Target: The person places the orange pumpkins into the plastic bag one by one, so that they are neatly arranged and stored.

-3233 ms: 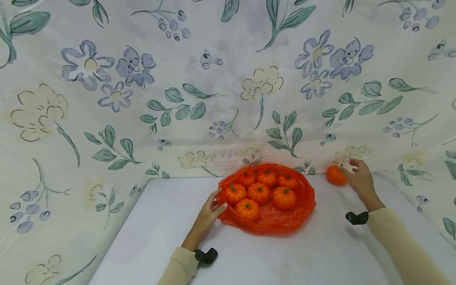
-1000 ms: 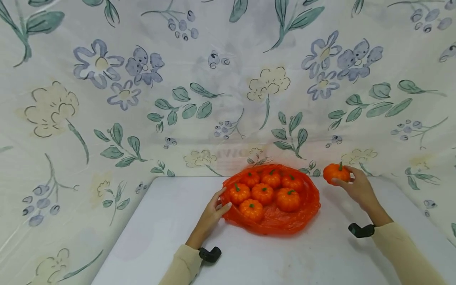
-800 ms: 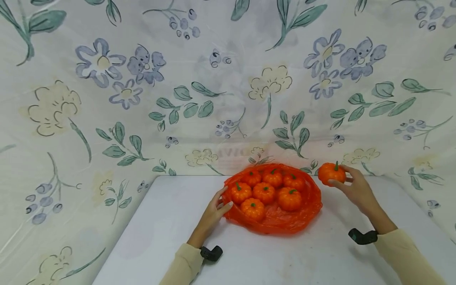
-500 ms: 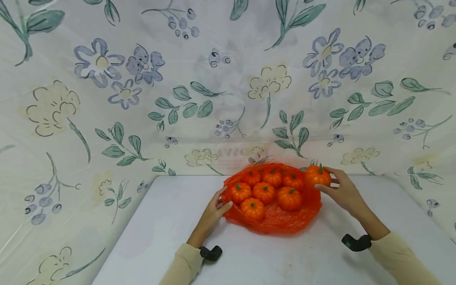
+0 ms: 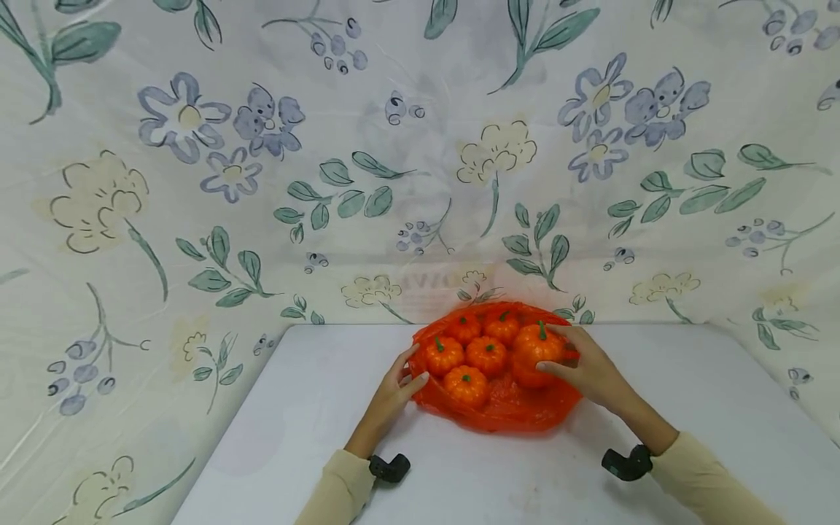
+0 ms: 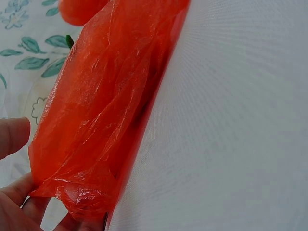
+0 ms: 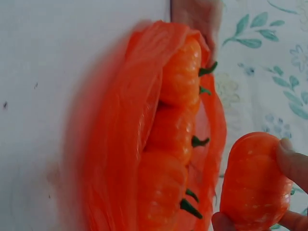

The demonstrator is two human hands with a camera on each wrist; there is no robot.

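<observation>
A small orange toy pumpkin (image 5: pixel 541 343) with a green stem is gripped between the thumb and fingers of my right hand (image 5: pixel 593 368), over the right part of an open red plastic bag (image 5: pixel 488 415). In the right wrist view this pumpkin (image 7: pixel 255 183) hangs apart from the bag. Several like pumpkins (image 5: pixel 485 356) sit inside the bag; the held one partly hides those at the right. At the bag's left edge, my left hand (image 5: pixel 387 397) holds the plastic. The left wrist view shows its fingers against the bag (image 6: pixel 101 110), tips hidden, and its thumb (image 6: pixel 13 137) free.
The bag rests on a white table (image 5: pixel 295 437) near its back edge. Behind hangs a floral-patterned sheet (image 5: pixel 420 182). A black wrist camera (image 5: pixel 390 467) is on my left wrist, and another wrist camera (image 5: pixel 627 462) on my right.
My right hand took hold of the pumpkin that was at the table's back right, lifted it and carried it left over the bag. The left hand has stayed at the bag's edge.
</observation>
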